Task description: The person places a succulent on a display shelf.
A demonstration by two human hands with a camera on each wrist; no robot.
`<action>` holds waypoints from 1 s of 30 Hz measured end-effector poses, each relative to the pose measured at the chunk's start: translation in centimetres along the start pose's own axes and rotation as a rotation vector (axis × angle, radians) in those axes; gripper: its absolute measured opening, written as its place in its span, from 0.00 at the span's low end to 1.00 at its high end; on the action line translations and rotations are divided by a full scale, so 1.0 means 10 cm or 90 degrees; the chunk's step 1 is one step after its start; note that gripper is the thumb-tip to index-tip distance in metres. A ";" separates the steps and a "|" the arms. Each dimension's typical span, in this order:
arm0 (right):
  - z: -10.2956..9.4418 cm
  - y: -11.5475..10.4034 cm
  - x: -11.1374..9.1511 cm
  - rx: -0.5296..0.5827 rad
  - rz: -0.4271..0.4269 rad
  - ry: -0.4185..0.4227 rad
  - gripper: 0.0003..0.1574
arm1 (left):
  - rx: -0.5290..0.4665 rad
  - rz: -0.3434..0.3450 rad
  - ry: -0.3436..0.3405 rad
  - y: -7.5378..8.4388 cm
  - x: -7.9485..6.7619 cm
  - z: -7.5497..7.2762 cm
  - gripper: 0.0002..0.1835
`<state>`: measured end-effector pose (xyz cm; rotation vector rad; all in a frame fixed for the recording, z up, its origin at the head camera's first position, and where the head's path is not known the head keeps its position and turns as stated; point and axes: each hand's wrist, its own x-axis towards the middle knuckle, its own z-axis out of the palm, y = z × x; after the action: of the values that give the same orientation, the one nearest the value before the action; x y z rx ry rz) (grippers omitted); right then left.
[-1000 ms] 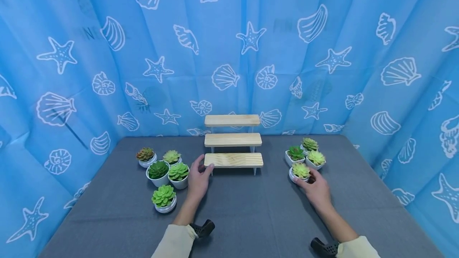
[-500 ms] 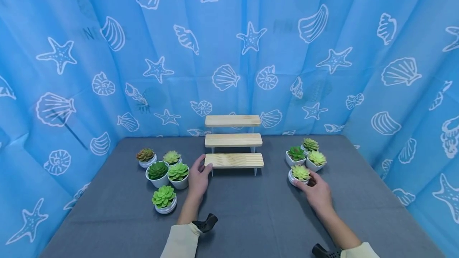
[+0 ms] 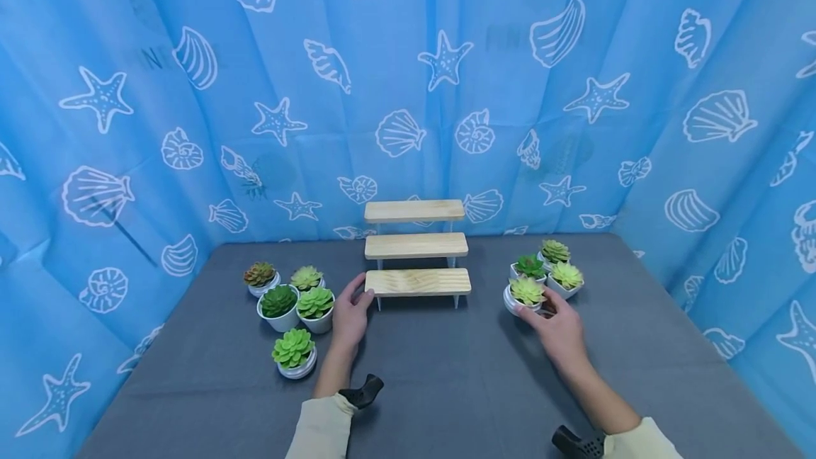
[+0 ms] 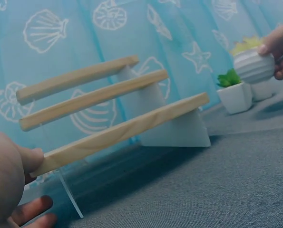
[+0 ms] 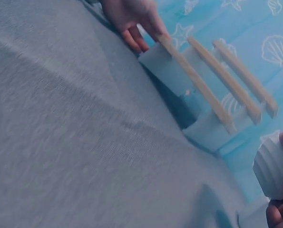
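A three-step wooden display stand (image 3: 417,282) with clear legs stands near the back middle. My left hand (image 3: 349,314) grips the left end of its lowest board, thumb on the board's edge, as the left wrist view (image 4: 33,159) shows. On the right, my right hand (image 3: 561,335) holds a yellow-green potted succulent (image 3: 526,291) by its ribbed white pot (image 4: 253,66), thumb on one side and fingers on the other. In the left wrist view that pot is up off the table. Only part of the pot (image 5: 274,168) shows in the right wrist view, at the right edge.
Behind the held pot stand a dark green succulent (image 3: 529,266), a yellow-green one (image 3: 566,276) and a dull green one (image 3: 554,251). Several potted succulents (image 3: 293,348) cluster left of the left hand. A grey cloth (image 3: 440,388) covers the table; a blue shell-print curtain (image 3: 408,55) hangs behind.
My right hand has lifted the potted succulent off the table and shifted it slightly left. My left hand stays at the stand's lowest board. The head view has tilted slightly.
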<state>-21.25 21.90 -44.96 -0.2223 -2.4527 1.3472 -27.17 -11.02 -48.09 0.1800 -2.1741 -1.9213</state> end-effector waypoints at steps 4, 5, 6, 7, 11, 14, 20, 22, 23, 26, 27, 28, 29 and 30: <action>0.03 -0.07 0.06 0.005 -0.012 0.001 0.39 | 0.007 -0.006 -0.007 0.00 0.00 0.00 0.22; 0.04 -0.09 0.08 0.006 -0.014 0.005 0.39 | 0.010 -0.010 -0.009 0.00 0.00 0.00 0.22; 0.06 -0.11 0.10 0.009 -0.015 0.009 0.39 | 0.011 -0.011 -0.011 0.00 0.00 0.00 0.22; 0.07 -0.12 0.12 0.013 -0.017 0.012 0.39 | 0.012 -0.015 -0.011 0.01 0.00 0.00 0.22; 0.11 -0.20 0.21 0.028 -0.022 0.028 0.39 | 0.010 -0.016 -0.012 0.01 -0.01 -0.01 0.21; 0.13 -0.28 0.29 0.047 -0.028 0.030 0.38 | 0.004 -0.011 -0.013 -0.01 0.00 -0.01 0.22; 0.14 -0.45 0.48 0.038 -0.025 0.036 0.41 | -0.003 -0.001 -0.010 -0.04 0.03 0.00 0.21; 0.19 -0.34 0.66 0.042 -0.021 0.043 0.42 | -0.001 -0.004 -0.010 -0.04 0.03 0.01 0.21; 0.26 -0.20 0.80 0.039 -0.031 0.061 0.42 | 0.000 -0.005 -0.011 -0.04 0.03 0.01 0.21; 0.51 0.31 1.29 0.047 -0.060 0.104 0.41 | 0.002 -0.007 -0.009 -0.04 0.02 0.01 0.22; 0.61 0.49 1.46 0.043 -0.077 0.120 0.41 | 0.002 -0.007 -0.009 -0.05 0.01 0.01 0.22; 0.70 0.62 1.60 0.051 -0.089 0.136 0.41 | 0.001 -0.007 -0.008 -0.05 0.01 0.01 0.22; 0.77 0.68 1.71 0.061 -0.099 0.143 0.41 | 0.001 -0.007 -0.006 -0.05 0.01 0.01 0.22; 0.81 0.69 1.77 0.073 -0.101 0.142 0.41 | -0.001 -0.008 -0.006 -0.05 0.01 0.00 0.22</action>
<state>-40.84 24.40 -50.97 -0.1384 -2.1555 1.3138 -27.27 -11.06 -48.58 0.1841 -2.1821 -1.9347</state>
